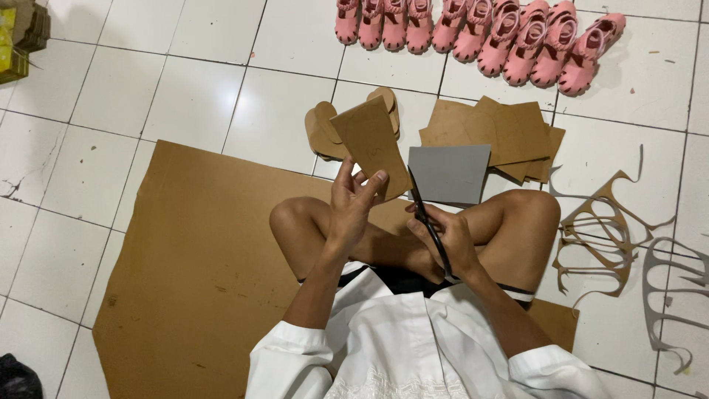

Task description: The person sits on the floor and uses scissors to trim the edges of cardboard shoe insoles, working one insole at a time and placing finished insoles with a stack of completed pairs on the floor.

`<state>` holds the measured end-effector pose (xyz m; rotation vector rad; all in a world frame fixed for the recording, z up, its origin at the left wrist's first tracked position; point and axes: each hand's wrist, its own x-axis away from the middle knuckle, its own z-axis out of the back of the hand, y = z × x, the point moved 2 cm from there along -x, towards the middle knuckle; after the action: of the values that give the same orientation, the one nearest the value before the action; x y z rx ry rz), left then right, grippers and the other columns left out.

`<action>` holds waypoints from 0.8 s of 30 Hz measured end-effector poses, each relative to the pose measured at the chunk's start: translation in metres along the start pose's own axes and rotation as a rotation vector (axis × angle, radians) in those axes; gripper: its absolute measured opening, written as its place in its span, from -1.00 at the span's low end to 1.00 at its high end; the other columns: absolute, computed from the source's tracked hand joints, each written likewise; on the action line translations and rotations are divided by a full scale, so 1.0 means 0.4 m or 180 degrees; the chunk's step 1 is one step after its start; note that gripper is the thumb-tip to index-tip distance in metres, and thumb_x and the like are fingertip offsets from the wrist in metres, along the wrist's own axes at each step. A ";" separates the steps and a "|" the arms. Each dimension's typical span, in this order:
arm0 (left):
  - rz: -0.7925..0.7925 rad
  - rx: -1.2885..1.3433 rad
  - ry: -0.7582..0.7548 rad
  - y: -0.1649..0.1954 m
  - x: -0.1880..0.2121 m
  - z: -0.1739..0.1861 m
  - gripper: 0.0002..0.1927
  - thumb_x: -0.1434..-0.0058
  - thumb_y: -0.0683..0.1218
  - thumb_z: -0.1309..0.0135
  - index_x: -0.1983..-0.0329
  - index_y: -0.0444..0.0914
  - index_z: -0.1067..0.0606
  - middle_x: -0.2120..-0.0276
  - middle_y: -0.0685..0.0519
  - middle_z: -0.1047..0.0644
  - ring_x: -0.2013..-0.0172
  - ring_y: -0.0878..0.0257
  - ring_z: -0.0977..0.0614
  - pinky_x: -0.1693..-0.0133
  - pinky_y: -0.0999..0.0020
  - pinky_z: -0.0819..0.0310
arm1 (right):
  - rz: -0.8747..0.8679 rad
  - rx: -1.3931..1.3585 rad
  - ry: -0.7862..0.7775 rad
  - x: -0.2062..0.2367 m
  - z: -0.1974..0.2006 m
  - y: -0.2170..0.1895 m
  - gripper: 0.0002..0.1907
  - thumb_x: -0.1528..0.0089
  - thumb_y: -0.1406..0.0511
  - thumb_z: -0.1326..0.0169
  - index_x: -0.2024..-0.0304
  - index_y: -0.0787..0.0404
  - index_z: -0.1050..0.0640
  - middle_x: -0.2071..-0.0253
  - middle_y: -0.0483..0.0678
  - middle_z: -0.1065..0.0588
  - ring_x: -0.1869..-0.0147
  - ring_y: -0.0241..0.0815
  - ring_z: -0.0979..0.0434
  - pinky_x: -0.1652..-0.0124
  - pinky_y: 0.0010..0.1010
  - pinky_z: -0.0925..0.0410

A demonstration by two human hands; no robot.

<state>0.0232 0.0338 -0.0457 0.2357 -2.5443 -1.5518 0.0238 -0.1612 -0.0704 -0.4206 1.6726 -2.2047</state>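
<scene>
left hand point(353, 203) holds brown board piece point(369, 140); right hand point(447, 240) grips scissors point(427, 218).

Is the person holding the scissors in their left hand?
No, the black scissors are in the right hand, while the left hand holds a brown cardboard piece.

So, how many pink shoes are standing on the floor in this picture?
10 pink shoes, side by side in one row on the white floor at the top, right of centre. Their upper ends are cut off by the picture edge.
</scene>
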 end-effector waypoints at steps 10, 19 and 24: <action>0.0024 -0.0004 -0.0008 0.010 0.004 -0.001 -0.46 -0.38 -0.22 -0.07 -0.38 -0.33 -0.22 0.00 -0.14 -0.58 0.03 0.21 -0.66 0.07 0.29 -0.69 | 0.0072 0.0054 -0.0015 -0.001 0.002 -0.004 -0.59 -0.28 0.10 -0.16 0.01 0.28 -0.62 0.59 -0.21 -0.42 0.54 -0.45 -0.26 0.50 -0.53 -0.18; 0.0084 0.0189 0.0120 -0.031 -0.007 0.012 -0.44 -0.36 -0.24 -0.07 -0.39 -0.34 -0.22 0.00 -0.13 -0.58 0.02 0.20 -0.65 0.04 0.25 -0.67 | -0.0284 -0.0108 -0.0091 0.002 -0.006 0.010 -0.63 -0.29 0.11 -0.14 0.01 0.24 -0.63 0.66 -0.21 -0.30 0.56 -0.44 -0.25 0.52 -0.52 -0.16; 0.0138 0.0229 0.0125 -0.056 -0.009 0.027 -0.46 -0.36 -0.23 -0.09 -0.37 -0.34 -0.23 0.02 -0.12 -0.58 0.04 0.23 -0.64 0.04 0.27 -0.66 | -0.0284 -0.0262 -0.0127 0.003 -0.012 0.017 -0.64 -0.31 0.12 -0.11 0.04 0.28 -0.61 0.61 -0.24 -0.40 0.55 -0.46 -0.36 0.51 -0.54 -0.28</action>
<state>0.0258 0.0337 -0.0707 0.2161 -2.5601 -1.4279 0.0213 -0.1590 -0.0782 -0.5673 1.7600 -2.1796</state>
